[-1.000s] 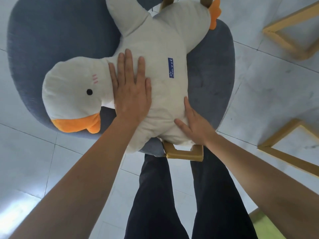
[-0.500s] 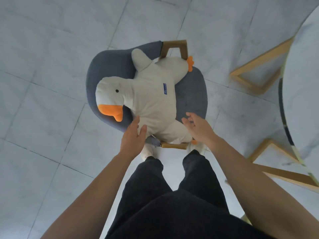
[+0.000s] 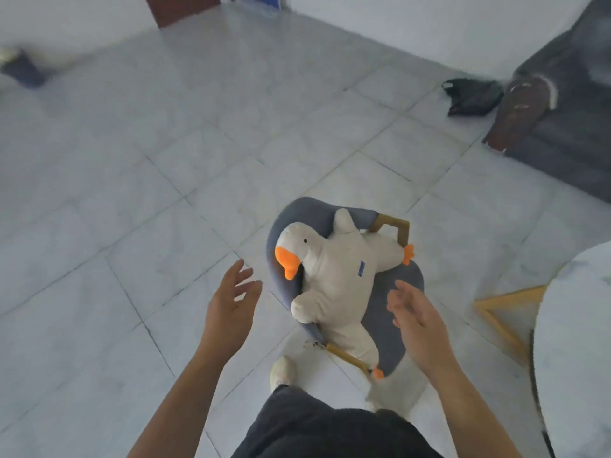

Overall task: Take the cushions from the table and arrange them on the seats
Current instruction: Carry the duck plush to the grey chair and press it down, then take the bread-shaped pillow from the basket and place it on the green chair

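My left hand and right hand: spread, empty. Cushion covers mid chair; table cut off lower right.

One duck cushion between two hands, the left hand and the right hand; one blue-grey chair under it; one white table right of the right hand; beyond that hand, one dark sofa and one black bag; one pale shoe (below the left hand); a second may be blurred.
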A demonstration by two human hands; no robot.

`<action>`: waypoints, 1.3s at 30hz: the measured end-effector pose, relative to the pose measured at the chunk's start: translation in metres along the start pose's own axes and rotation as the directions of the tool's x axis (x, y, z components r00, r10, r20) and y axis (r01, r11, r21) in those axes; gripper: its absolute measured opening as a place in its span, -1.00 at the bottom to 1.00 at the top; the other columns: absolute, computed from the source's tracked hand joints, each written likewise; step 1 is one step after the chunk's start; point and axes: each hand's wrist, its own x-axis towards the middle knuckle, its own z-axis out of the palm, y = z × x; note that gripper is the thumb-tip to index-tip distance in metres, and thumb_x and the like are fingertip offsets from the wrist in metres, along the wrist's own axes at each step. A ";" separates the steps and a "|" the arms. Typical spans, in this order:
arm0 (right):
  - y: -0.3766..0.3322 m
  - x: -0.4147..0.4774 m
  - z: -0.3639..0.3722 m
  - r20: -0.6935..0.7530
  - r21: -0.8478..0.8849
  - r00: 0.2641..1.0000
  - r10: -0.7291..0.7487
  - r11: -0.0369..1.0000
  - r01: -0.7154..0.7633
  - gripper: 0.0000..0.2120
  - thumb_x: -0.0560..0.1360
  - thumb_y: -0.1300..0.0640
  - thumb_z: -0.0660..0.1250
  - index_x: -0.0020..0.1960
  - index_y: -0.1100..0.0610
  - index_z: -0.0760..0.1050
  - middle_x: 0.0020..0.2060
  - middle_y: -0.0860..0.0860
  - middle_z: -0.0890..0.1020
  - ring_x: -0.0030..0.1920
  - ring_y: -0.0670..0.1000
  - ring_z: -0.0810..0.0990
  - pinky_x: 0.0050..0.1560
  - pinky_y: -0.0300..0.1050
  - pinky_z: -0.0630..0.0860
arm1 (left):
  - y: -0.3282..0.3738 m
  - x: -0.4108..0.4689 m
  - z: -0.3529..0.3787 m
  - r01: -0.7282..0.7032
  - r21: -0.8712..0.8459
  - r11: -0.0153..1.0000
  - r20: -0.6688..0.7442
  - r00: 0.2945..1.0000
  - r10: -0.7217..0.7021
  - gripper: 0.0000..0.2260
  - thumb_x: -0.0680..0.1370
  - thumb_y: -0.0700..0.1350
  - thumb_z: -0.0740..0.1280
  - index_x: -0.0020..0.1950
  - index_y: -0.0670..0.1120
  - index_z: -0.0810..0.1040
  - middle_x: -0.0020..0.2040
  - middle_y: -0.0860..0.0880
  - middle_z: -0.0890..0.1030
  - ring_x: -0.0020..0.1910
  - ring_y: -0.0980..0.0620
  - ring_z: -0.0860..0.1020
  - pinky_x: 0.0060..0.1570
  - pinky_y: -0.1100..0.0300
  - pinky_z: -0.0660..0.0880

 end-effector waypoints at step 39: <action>0.038 -0.660 0.500 0.891 0.263 -0.447 0.083 0.709 0.654 -0.51 0.58 0.12 0.40 0.46 -0.05 0.37 0.28 -0.10 0.57 0.19 -0.20 0.58 -0.03 -0.37 0.46 | -0.287 -0.775 -0.228 -0.255 -0.712 0.655 -0.399 -0.620 -0.676 -0.59 0.65 -0.20 0.34 0.49 0.01 0.42 0.27 0.05 0.62 0.27 0.01 0.60 0.20 -0.03 0.55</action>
